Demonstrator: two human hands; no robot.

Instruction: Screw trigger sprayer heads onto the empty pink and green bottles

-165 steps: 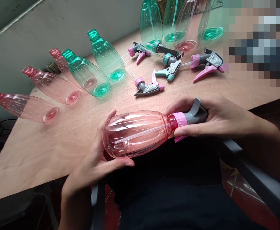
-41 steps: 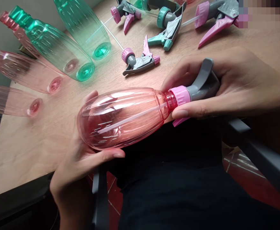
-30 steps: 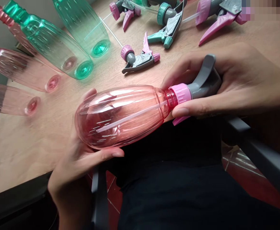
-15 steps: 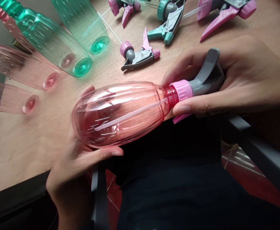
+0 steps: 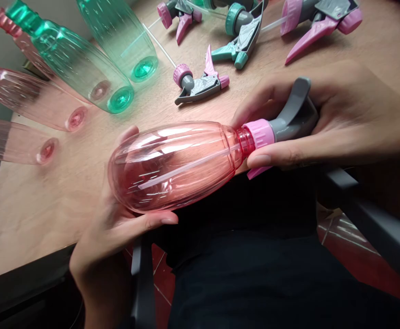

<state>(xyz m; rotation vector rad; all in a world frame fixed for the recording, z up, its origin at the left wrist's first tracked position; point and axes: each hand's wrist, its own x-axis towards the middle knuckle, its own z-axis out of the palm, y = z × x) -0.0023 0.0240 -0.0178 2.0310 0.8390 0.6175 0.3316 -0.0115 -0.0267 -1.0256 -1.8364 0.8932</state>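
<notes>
A clear pink spray bottle lies almost level between my hands, above the table's front edge. My left hand is closed around its rounded base, thumb along the near side. At the neck, my right hand grips the pink and grey trigger sprayer, thumb by the pink collar. The sprayer's thin tube runs inside the bottle toward the base. The collar sits at the threaded neck, with some red thread showing. Part of the sprayer head is hidden by my right hand.
On the wooden table, green bottles and pink bottles stand at the left. Loose trigger sprayers, among them a pink one and a green one, lie at the back. A dark chair arm is at the right.
The bottle and both hands hold nearly the same pose. The whole view has shifted slightly, and the bottle's base sits a little further right in it.
</notes>
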